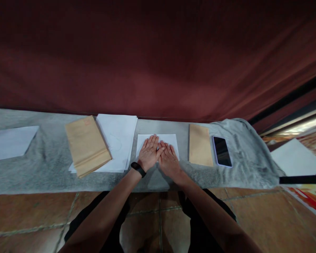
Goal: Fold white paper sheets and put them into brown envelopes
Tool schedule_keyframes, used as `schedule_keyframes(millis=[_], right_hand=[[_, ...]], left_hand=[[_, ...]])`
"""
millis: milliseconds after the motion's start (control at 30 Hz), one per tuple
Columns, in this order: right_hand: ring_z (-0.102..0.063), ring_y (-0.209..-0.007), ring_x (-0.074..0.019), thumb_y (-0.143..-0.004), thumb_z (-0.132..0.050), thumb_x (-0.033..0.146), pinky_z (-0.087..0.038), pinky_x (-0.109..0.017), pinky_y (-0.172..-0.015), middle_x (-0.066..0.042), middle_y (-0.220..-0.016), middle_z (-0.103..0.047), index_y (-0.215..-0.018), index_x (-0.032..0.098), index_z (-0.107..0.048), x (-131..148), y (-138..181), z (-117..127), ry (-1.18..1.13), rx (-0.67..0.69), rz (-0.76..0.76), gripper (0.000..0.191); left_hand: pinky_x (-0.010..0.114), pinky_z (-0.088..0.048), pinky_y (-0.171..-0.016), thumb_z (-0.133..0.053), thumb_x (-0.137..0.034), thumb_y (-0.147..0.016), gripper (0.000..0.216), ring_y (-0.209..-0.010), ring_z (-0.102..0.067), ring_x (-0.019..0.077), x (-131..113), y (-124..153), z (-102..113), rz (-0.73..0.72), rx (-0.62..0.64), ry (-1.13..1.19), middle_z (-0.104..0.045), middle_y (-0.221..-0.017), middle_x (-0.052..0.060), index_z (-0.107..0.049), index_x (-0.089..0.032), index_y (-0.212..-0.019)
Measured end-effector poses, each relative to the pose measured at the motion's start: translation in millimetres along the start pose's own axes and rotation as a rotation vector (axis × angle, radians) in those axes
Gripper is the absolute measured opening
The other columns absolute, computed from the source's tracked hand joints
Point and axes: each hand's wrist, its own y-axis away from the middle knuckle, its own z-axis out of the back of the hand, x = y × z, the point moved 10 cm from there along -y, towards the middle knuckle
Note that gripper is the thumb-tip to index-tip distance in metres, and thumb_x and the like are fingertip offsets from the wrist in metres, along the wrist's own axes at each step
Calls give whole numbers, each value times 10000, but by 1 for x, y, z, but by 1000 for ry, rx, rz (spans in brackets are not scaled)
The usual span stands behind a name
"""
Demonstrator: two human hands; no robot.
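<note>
A white sheet of paper, which looks folded, lies on the grey cloth in front of me. My left hand rests flat on its left part, fingers stretched forward, with a black wristband on that wrist. Beside it, my right hand lies flat on the right part. The two hands touch near the thumbs, and they hide the middle and near edge of the sheet. Right of the paper is a single brown envelope. To the left, a stack of brown envelopes partly covers white sheets.
A phone lies right of the single envelope. Another white sheet is at the far left. The grey cloth covers a narrow bench-like surface, with a dark red curtain behind it and a tiled floor below.
</note>
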Motion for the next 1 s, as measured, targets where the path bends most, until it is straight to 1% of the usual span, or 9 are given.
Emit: schedule_keyframes(millis=[133, 300, 433, 600, 733, 867, 933, 1000], right_hand=[[-306, -1519, -294, -1060, -334, 275, -245, -533, -1241, -164, -1612, -375, -1540, 88, -402, -2, 0, 2, -8, -17, -13, 521], [-342, -1501, -301, -1070, -348, 350, -262, -531, -1228, -143, -1616, -372, -1554, 121, -386, -10, -1, 9, -18, -69, -69, 537], [-332, -1505, -311, -1066, -364, 381, -257, -526, -1230, -159, -1628, -340, -1562, 101, -365, -17, 0, 10, 0, -60, -93, 570], [-303, -1520, -307, -1069, -357, 426, -253, -503, -1234, -183, -1633, -314, -1571, 80, -338, -29, 2, 12, 14, -60, -143, 611], [-310, -1515, -313, -1067, -357, 433, -261, -508, -1229, -210, -1627, -314, -1570, 45, -323, -39, 5, 12, 19, -91, -173, 636], [-342, -1497, -325, -1068, -338, 404, -290, -537, -1208, -223, -1610, -346, -1567, 42, -327, -48, 9, 16, 24, -169, -186, 616], [-357, -1488, -325, -1070, -328, 387, -299, -537, -1202, -219, -1601, -369, -1560, 49, -349, -52, 10, 18, 28, -190, -201, 596], [-365, -1484, -329, -1073, -314, 376, -296, -535, -1204, -225, -1588, -389, -1540, 34, -384, -58, 9, 20, 35, -184, -224, 583]], left_hand=[[496, -257, -1244, -246, -504, -1040, 682, -1525, -298, 282, 11, -2, 3, 15, -31, -12, -370, -1609, 181, -367, -70, -1551], [516, -267, -1233, -250, -504, -1038, 669, -1517, -315, 287, 25, -2, 5, 47, -101, -17, -392, -1599, 174, -342, -109, -1570], [519, -263, -1235, -237, -473, -1041, 655, -1517, -312, 294, 34, 1, 7, 75, -125, -25, -389, -1598, 184, -357, -91, -1560], [535, -271, -1228, -256, -486, -1033, 689, -1527, -279, 325, 43, 5, 9, 112, -137, -23, -360, -1604, 218, -366, -37, -1544], [546, -276, -1225, -275, -478, -1029, 683, -1532, -264, 328, 48, 8, 9, 126, -166, -6, -354, -1611, 208, -336, -55, -1561], [549, -271, -1229, -281, -457, -1027, 673, -1531, -266, 325, 52, 10, 7, 132, -161, 13, -356, -1612, 206, -319, -60, -1569], [562, -271, -1227, -282, -447, -1028, 667, -1531, -265, 328, 52, 11, 11, 140, -170, 23, -359, -1609, 210, -315, -60, -1569], [573, -263, -1229, -280, -440, -1031, 658, -1534, -257, 330, 46, 13, 17, 130, -187, 26, -355, -1611, 210, -319, -61, -1566]])
